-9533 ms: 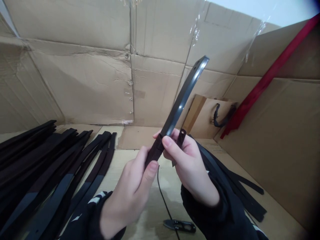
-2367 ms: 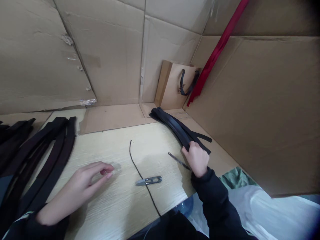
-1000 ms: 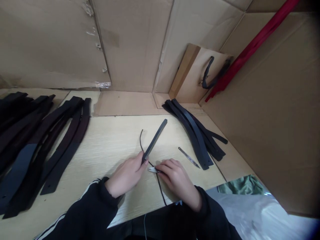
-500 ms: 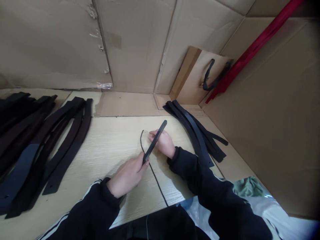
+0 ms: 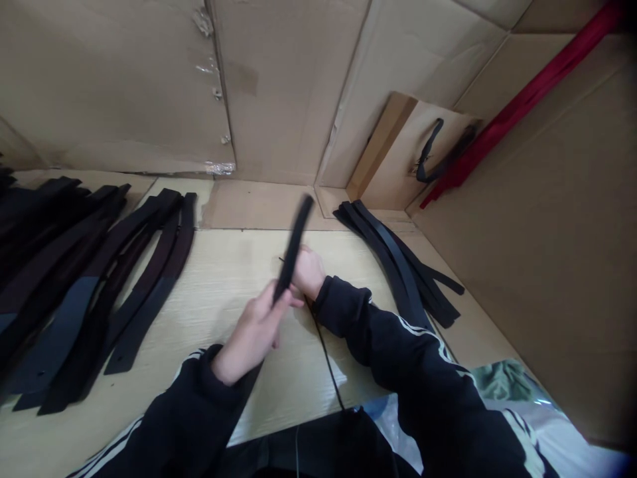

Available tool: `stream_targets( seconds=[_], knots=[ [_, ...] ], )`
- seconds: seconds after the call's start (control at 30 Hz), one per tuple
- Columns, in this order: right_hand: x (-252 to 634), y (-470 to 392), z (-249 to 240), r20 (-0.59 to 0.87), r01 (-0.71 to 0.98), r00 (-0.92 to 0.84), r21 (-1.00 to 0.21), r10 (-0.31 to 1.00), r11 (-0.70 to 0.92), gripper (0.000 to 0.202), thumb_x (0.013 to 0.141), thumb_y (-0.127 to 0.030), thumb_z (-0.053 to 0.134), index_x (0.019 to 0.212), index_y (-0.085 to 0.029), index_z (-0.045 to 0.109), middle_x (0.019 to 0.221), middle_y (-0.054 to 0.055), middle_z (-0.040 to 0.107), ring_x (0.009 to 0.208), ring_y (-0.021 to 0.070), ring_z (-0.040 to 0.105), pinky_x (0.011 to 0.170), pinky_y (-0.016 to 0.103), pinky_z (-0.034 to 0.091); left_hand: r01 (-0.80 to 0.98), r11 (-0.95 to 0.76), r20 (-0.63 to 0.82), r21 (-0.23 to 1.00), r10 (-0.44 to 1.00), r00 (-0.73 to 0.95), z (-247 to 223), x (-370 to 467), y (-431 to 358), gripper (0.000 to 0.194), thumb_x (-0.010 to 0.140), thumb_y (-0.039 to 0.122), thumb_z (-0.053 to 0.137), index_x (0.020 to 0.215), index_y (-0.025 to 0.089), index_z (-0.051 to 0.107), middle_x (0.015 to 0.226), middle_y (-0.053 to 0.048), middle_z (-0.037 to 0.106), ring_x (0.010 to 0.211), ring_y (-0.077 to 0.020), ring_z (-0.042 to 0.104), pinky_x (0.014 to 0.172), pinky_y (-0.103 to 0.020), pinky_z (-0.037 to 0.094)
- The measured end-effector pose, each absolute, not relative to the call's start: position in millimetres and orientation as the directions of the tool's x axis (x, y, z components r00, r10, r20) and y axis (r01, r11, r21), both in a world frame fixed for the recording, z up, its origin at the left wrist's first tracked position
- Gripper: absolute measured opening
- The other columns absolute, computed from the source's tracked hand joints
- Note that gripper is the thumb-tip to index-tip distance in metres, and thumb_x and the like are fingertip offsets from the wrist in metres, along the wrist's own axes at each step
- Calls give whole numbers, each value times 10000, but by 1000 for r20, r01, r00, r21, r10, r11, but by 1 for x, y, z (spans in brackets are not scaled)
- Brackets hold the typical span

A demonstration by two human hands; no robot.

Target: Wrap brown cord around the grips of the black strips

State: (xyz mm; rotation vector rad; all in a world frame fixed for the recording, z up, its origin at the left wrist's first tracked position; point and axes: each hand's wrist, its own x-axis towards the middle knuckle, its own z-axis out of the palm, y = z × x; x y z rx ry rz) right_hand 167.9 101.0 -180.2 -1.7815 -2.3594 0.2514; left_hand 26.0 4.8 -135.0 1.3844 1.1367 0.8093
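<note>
My left hand (image 5: pixel 256 325) is closed around a dark, flat strip (image 5: pixel 293 249), which tilts upward and is blurred at its upper end. The strip's lower part continues below the hand, along my sleeve. Just behind the strip is my right hand (image 5: pixel 309 272), its fingers closed and mostly hidden by it. A thin black cord (image 5: pixel 326 352) runs from the table's front edge up to my right hand, and a short tip of it pokes out left of the strip. The cord appears held in those fingers.
Many curved dark strips (image 5: pixel 149 285) are heaped on the left of the table (image 5: pixel 213 372). Several more strips (image 5: pixel 398 259) lie at the right. Cardboard walls (image 5: pixel 288 86) enclose the back and right, with a paper bag (image 5: pixel 398 153), red fabric (image 5: pixel 522 99) and green cloth (image 5: pixel 502 382).
The strip's upper end has swung up and left in my left hand. My right hand has moved left behind the strip, onto the cord. The view has shifted slightly.
</note>
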Motion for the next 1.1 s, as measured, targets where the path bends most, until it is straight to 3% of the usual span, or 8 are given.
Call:
stream_targets(
  seconds=[0.13,0.17,0.3,0.47,0.7,0.83,0.93,1.1],
  knots=[
    [169,91,-164,20,733,-148,-669,989,123,257,903,-325,538,1080,-144,577,1045,62,619,878,173,621,756,366,532,-78,36,-27,996,993,113,-99,12,9,441,923,459,170,1142,191,444,621,18,571,324,-73,334,366,-212,267],
    [169,85,-157,8,640,-135,-763,991,93,245,911,-326,523,1060,-138,572,984,49,624,817,155,622,713,339,535,-262,59,-32,963,994,104,-91,9,9,425,920,434,214,1135,176,474,573,26,542,320,-74,348,364,-210,254],
    [159,42,-121,-12,215,-113,-977,994,12,119,950,-249,348,919,-190,447,682,-55,467,540,71,484,550,216,465,-493,117,-35,862,984,173,-68,6,5,388,924,369,254,1125,161,513,530,35,507,322,-68,371,378,-201,268],
    [133,-37,-105,-46,-113,-123,-992,991,-60,170,924,-402,354,848,-250,357,589,-96,270,413,66,215,385,176,237,-588,45,28,808,993,115,-56,16,-3,337,960,336,271,1056,164,544,560,45,475,362,-44,373,424,-186,316],
    [96,-97,-126,-51,-425,-230,-893,972,-147,473,645,-572,700,916,-219,538,650,-25,494,531,102,409,461,220,316,-426,-235,198,874,971,-131,-46,23,-10,301,968,377,338,1028,185,562,638,48,503,410,-25,399,408,-144,331],
    [99,-100,-130,-121,-376,-166,-910,979,-176,456,689,-534,673,1014,-227,584,495,-67,421,412,103,370,425,241,346,-344,-181,224,921,970,89,-47,11,-14,284,946,332,432,1202,256,530,910,4,657,561,-55,577,558,-159,490],
    [105,-101,-131,-109,-315,-39,-942,993,-116,434,696,-516,666,1023,-234,619,478,-54,424,452,144,447,456,274,417,-288,-90,169,954,950,264,-50,1,-21,366,876,199,572,1234,276,551,1241,-23,605,794,-108,669,757,-196,546],
    [108,-103,-134,-112,-270,25,-958,993,-101,424,674,-442,703,1048,-258,624,525,-25,504,511,180,520,475,302,464,-229,-152,197,961,962,187,-56,0,-36,506,867,167,577,1306,402,485,1334,1,553,837,-160,693,528,-174,567]
  ],
)
